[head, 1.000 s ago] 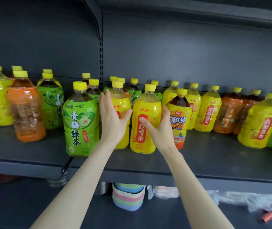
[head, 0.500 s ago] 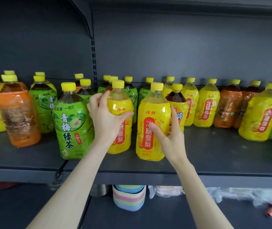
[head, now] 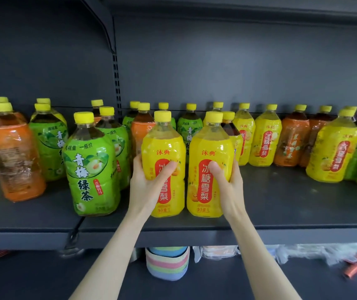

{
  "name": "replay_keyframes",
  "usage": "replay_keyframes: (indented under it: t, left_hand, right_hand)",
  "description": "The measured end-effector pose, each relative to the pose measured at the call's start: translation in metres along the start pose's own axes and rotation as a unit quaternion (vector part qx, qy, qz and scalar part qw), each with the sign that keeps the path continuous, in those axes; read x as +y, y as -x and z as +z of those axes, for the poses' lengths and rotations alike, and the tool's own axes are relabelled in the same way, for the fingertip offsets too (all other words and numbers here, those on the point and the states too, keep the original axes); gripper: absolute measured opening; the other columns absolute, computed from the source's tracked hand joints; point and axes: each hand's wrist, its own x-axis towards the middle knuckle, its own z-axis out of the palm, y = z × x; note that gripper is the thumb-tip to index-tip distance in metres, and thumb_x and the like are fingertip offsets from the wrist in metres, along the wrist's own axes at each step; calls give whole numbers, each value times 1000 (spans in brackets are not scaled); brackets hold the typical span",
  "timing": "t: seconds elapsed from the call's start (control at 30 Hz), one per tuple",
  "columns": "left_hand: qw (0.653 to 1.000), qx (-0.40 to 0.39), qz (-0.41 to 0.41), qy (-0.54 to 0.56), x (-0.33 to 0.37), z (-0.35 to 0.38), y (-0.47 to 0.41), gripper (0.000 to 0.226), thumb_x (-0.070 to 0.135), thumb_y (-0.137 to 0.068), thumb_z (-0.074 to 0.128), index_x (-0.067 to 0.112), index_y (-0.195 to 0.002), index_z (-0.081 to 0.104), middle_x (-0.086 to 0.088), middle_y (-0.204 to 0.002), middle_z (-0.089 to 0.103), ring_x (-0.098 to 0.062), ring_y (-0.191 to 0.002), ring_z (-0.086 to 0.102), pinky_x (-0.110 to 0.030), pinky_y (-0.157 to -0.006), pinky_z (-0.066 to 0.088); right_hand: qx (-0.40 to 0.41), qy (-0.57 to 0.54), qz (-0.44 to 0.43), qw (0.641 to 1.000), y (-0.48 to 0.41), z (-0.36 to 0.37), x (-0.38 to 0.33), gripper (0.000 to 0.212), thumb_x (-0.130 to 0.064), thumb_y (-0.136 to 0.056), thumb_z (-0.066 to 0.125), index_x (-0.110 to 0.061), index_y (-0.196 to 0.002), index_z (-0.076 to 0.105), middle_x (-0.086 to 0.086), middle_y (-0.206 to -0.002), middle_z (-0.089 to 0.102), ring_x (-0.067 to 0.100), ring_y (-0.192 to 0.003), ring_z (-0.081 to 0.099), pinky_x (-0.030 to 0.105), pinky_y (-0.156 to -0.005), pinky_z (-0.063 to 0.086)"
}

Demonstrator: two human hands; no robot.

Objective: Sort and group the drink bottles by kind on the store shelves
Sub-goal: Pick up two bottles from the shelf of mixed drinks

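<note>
Gripping left: my left fingers (head: 138, 164) wrap one yellow bottle (head: 164, 146).
Right: right fingers (head: 236, 169) wrap its twin (head: 210, 144).
Shelf (head: 285, 204): both upright.

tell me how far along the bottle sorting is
Early on. Done: the left yellow plastic bottle and right yellow plastic bottle stand paired at the dark metal shelf front. In hand: left hand grips one, right hand the other. Left: green-labelled plastic bottles and orange-labelled plastic bottles sit mixed with yellow ones behind.
</note>
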Motion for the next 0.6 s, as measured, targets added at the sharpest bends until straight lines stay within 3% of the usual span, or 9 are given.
replay_keyframes:
  t: [0.1, 0.23, 0.4, 0.5, 0.6]
  left_hand:
    - [999, 13, -24, 21, -15, 0, 9, 68, 60, -64, 72, 36, -123, 49, 14, -107, 66, 0, -92, 65, -31, -80, 56]
    - [998, 41, -5, 53, -9, 15, 17, 78, 64, -60, 66, 30, -128, 50, 14, -107, 66, 2, -92, 65, -19, -70, 55]
    - [997, 8, 13, 73, 13, 51, 20, 74, 66, -60, 67, 30, -123, 53, 13, -104, 68, 1, -91, 65, -12, -60, 52]
    - [996, -21, 20, 79, 24, 92, 21, 63, 68, -61, 67, 36, -114, 55, 19, -98, 69, 2, -90, 66, -13, -62, 52]
    - [995, -40, 32, 87, 26, 142, 26, 60, 62, -66, 65, 33, -118, 55, 21, -99, 69, 1, -91, 66, -14, -65, 53]
  right_hand:
    - [26, -13, -12, 1000, 2, 7, 2, 39, -55, -72, 67, -49, -109, 53, -18, -101, 71, 3, -94, 69, 18, -67, 56]
    - [44, -8, -37, 998, 5, 2, -6, 50, -65, -66, 64, -42, -110, 56, -23, -97, 71, 3, -91, 70, 18, -66, 56]
    - [67, -7, -64, 996, -3, -39, -27, 50, -66, -67, 63, -39, -109, 60, -17, -100, 73, 6, -92, 70, 20, -67, 56]
    - [90, -1, -77, 993, -12, -80, -39, 53, -66, -68, 62, -35, -111, 61, -8, -102, 73, 11, -93, 71, 23, -68, 57]
    - [99, 8, -87, 991, -21, -129, -46, 53, -65, -69, 61, -34, -111, 60, -7, -101, 73, 11, -91, 71, 20, -66, 56]
